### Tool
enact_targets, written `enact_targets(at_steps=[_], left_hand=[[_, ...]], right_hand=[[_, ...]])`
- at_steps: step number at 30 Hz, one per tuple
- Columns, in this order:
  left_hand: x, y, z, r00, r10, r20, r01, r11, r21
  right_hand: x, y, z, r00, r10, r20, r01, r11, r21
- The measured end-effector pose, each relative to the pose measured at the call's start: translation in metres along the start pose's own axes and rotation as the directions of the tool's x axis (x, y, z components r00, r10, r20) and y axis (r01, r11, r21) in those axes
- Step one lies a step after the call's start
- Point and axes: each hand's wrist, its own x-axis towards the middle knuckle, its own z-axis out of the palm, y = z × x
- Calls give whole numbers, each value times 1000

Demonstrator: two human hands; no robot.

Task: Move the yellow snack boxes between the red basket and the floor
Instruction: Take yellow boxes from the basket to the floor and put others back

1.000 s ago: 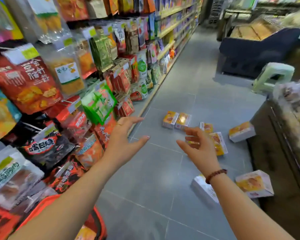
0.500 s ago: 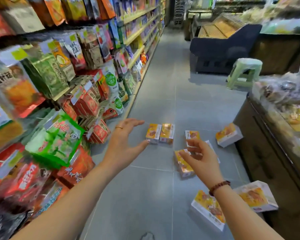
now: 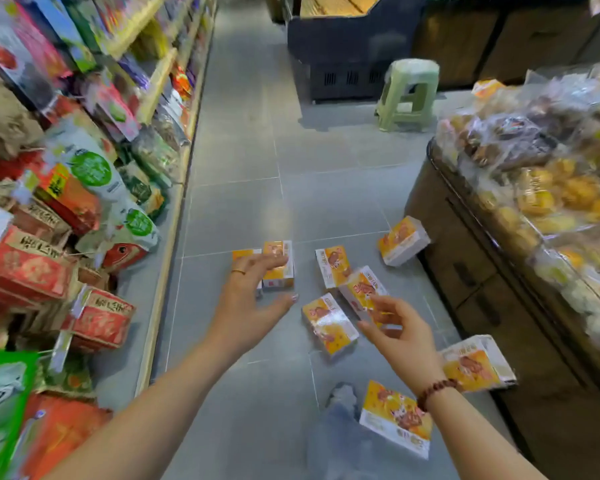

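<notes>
Floor holds yellow snack boxes under left hand and right hand.

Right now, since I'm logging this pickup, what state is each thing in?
Paired boxes, standing side by side on the floor.
Left hand, open, fingers spread over them.
Right hand, loosely curled, holding nothing.
Middle box, lying flat.
Nearest box, lying flat.
Counter-side box, tilted on the floor.
Green stool, upright.
Red basket, not in view.
</notes>
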Motion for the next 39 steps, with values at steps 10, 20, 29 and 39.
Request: enact_targets(at_steps=[10, 20, 29, 39], left_hand=[[148, -84, 149, 971, -44, 235, 46, 999, -1], [200, -271, 295, 915, -126, 383, 118, 992, 44], [192, -478, 438, 796, -152, 586, 74, 985, 154], [168, -606, 522, 685, -213, 696, 30, 964, 265]], right_hand=[[175, 119, -1, 974, 221, -54, -218, 975, 47], [235, 303, 72, 816, 539, -208, -525, 842, 125], [254, 495, 193, 739, 613, -280, -621, 781, 72], [260, 614, 271, 627, 720, -298, -728, 677, 105]])
